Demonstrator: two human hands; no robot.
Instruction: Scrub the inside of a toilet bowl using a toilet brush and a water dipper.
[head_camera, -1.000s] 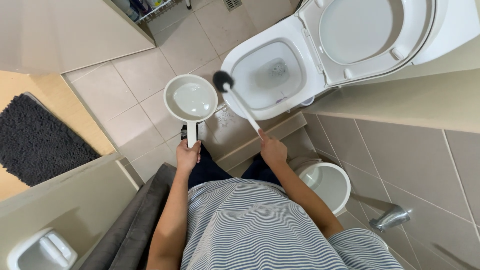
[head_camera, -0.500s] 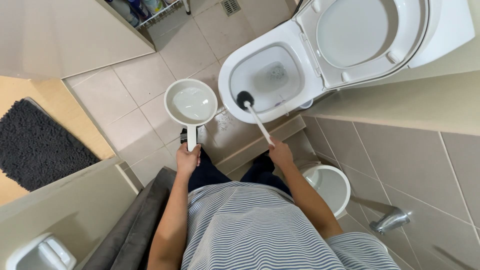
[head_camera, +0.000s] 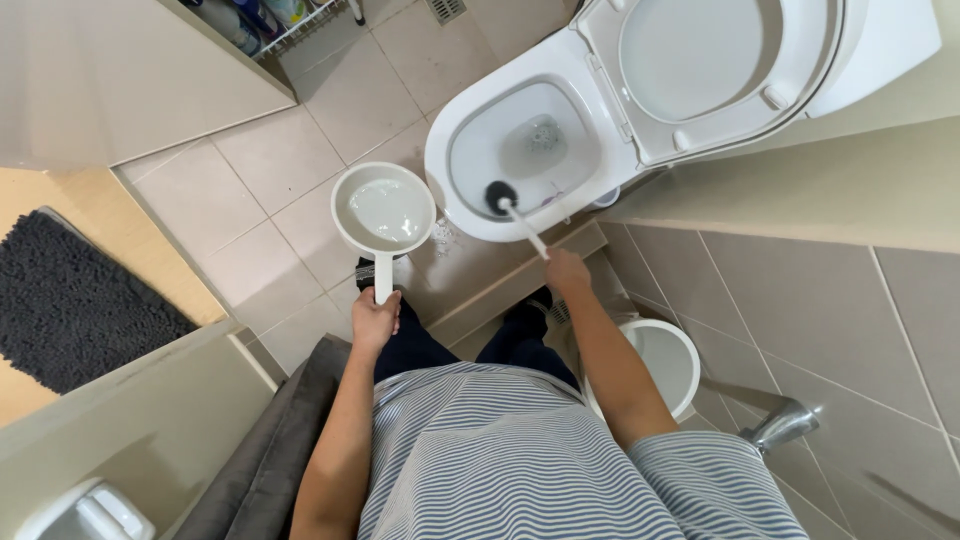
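My left hand (head_camera: 374, 320) grips the handle of a white water scoop (head_camera: 383, 212) that holds water and hangs level over the tiled floor, just left of the toilet. My right hand (head_camera: 566, 272) holds the white stick of a toilet brush (head_camera: 499, 197); its dark head rests inside the bowl near the front rim. The white toilet (head_camera: 442, 150) stands open, with seat and lid (head_camera: 700, 60) raised. Water sits at the bottom of the bowl.
A white bucket (head_camera: 665, 360) stands by my right leg, below a metal tap (head_camera: 785, 425) on the tiled wall. A dark mat (head_camera: 70, 300) lies at the left. A wire rack with bottles (head_camera: 265, 20) stands at the top. A grey towel (head_camera: 265, 460) hangs by my left arm.
The brush head has moved from beside the scoop, over the rim, down into the toilet bowl. The scoop has stayed nearly in place in my left hand.
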